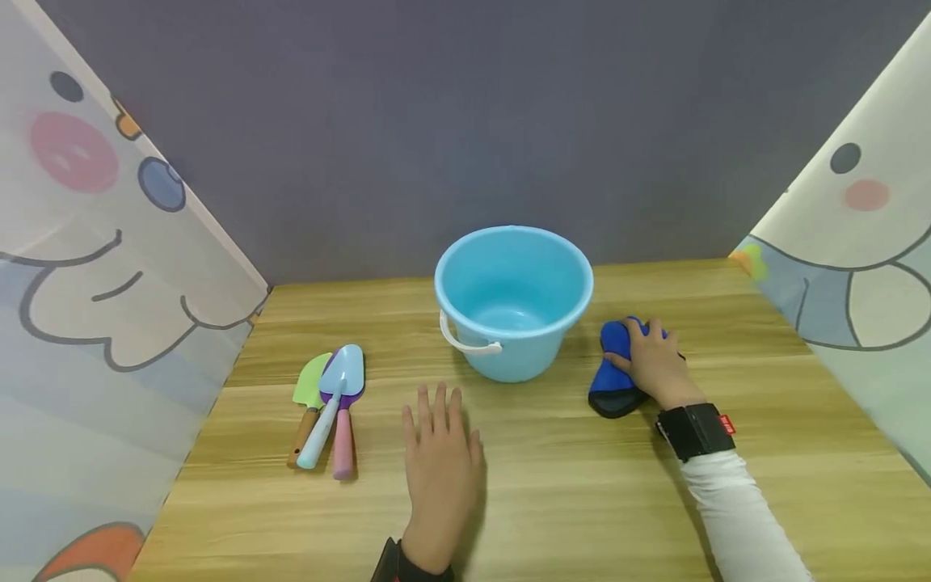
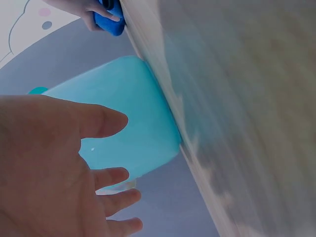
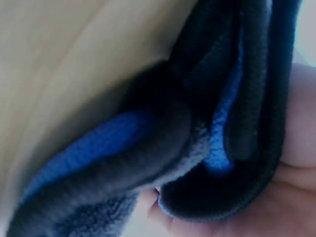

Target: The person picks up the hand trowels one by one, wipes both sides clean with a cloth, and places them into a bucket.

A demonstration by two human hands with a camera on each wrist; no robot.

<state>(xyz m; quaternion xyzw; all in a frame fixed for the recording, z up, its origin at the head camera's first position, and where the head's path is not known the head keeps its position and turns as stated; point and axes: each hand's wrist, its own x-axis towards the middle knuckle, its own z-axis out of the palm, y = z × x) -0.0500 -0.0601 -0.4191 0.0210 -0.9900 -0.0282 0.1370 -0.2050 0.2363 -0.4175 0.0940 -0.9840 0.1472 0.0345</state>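
Note:
My right hand (image 1: 658,368) grips a pair of blue fabric gloves (image 1: 609,378) with black ends, just right of the light-blue bucket (image 1: 512,356). Up close in the right wrist view, the gloves (image 3: 133,148) show folded layers with thick black edging and blue between them, the palm behind. In front of the bucket, my left hand (image 1: 440,469) is held over the table with its fingers extended, holding nothing. From the left wrist, the bucket (image 2: 133,113) appears beyond the thumb. Its white handle (image 1: 469,346) hangs down on the left side.
Three small hand trowels lie overlapping at the left: a green one (image 1: 311,378) with a brown handle, a light-blue one (image 1: 342,373), and a purple one with a pink handle (image 1: 343,453). A grey wall (image 1: 436,121) stands behind the wooden table (image 1: 553,501), with cartoon-printed panels either side.

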